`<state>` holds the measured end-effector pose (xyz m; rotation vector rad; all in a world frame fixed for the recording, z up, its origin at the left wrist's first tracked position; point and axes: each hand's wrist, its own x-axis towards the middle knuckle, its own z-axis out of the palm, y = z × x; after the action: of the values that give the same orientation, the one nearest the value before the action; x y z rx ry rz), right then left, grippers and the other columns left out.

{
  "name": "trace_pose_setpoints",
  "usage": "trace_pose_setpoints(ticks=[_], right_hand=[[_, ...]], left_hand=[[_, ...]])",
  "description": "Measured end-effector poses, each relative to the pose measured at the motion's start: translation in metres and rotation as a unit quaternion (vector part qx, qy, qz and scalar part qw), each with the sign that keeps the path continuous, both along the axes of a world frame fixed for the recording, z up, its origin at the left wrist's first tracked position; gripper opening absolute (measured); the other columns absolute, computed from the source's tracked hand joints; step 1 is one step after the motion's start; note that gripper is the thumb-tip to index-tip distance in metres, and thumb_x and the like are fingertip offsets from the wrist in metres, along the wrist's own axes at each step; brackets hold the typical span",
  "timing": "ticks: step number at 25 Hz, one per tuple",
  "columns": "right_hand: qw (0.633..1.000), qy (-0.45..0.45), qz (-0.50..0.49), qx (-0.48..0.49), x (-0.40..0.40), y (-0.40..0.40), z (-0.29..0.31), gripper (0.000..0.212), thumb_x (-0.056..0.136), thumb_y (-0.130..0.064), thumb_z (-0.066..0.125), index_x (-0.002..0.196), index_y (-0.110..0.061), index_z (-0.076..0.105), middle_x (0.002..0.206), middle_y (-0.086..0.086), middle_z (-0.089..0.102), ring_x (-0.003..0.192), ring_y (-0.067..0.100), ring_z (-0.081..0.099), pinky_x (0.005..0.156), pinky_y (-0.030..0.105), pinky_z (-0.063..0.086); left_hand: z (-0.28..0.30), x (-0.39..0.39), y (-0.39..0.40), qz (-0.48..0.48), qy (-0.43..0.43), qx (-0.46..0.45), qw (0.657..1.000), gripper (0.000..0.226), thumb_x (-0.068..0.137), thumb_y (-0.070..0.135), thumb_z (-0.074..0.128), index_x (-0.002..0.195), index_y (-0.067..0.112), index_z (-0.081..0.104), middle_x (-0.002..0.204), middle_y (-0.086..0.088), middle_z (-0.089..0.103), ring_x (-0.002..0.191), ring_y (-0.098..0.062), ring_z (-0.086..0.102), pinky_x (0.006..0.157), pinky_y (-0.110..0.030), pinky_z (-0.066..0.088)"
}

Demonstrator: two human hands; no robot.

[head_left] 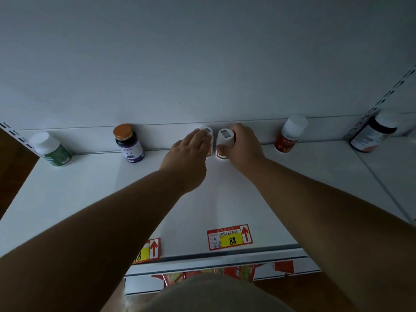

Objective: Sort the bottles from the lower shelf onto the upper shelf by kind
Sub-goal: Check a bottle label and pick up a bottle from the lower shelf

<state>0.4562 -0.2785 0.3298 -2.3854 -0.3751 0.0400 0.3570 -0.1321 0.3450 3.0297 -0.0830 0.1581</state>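
Bottles stand in a row along the back edge of a white shelf [90,199], six in all. From the shelf's left end: one white-capped bottle with a green label [53,149], one gold-capped bottle with a purple label [129,144], then two white bottles side by side near the middle, then one white-capped bottle with a red label [289,137], and one dark bottle with a white cap [373,134] past the right upright. The left hand [186,152] lies with straight fingers pressed together against the left middle bottle [209,134]. The right hand [242,147] curls its fingers and thumb around the right middle bottle [225,140]. Two red and yellow price tags [229,237] sit at the front edge.
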Motion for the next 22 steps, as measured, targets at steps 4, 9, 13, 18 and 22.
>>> trace_pose_setpoints(ticks=[4,9,13,18,22], right_hand=[[0.999,-0.030,0.006,-0.013,0.003,0.008,-0.001,0.041,0.071,-0.032,0.078,0.103,-0.016,0.058,0.103,0.006,0.062,0.091,0.026,0.061,0.073,0.037,0.049],[0.999,-0.036,-0.009,0.012,-0.004,0.006,0.001,0.048,0.074,-0.031,0.080,0.107,-0.011,0.050,0.106,0.010,0.057,0.092,0.030,0.059,0.073,0.039,0.048],[0.998,-0.060,-0.011,-0.019,-0.029,-0.004,0.009,0.062,0.076,-0.039,0.080,0.119,-0.010,0.046,0.114,0.013,0.056,0.102,0.031,0.059,0.080,0.042,0.052],[0.989,-0.106,0.053,-0.088,-0.084,-0.022,0.022,0.060,0.085,-0.043,0.072,0.130,-0.015,0.044,0.125,0.009,0.054,0.113,0.025,0.053,0.092,0.037,0.051],[0.986,-0.107,0.122,-0.041,-0.141,-0.040,0.032,0.044,0.093,-0.031,0.062,0.131,-0.015,0.049,0.131,0.008,0.053,0.119,0.025,0.049,0.098,0.040,0.047]], left_hand=[[0.001,-0.001,0.004,-0.010,-0.001,0.005,1.000,0.071,0.088,0.015,0.052,0.153,0.013,0.022,0.160,-0.004,0.019,0.148,-0.022,0.014,0.115,-0.038,0.025],[0.000,0.001,0.007,-0.014,0.008,-0.001,1.000,0.076,0.088,0.019,0.050,0.155,0.016,0.015,0.162,-0.002,0.012,0.149,-0.019,0.008,0.117,-0.036,0.020],[0.002,-0.013,0.003,-0.003,0.000,0.000,1.000,0.079,0.093,0.031,0.050,0.156,0.018,0.003,0.164,-0.003,0.001,0.150,-0.019,-0.003,0.119,-0.037,0.009],[0.007,-0.082,-0.019,0.063,-0.018,-0.042,0.997,0.069,0.093,0.035,0.054,0.153,0.018,0.024,0.158,-0.004,0.028,0.144,-0.025,0.026,0.116,-0.042,0.024],[-0.001,-0.155,-0.046,0.121,0.005,-0.053,0.991,0.062,0.091,0.037,0.056,0.148,0.020,0.036,0.147,-0.002,0.044,0.134,-0.024,0.040,0.111,-0.039,0.031]])
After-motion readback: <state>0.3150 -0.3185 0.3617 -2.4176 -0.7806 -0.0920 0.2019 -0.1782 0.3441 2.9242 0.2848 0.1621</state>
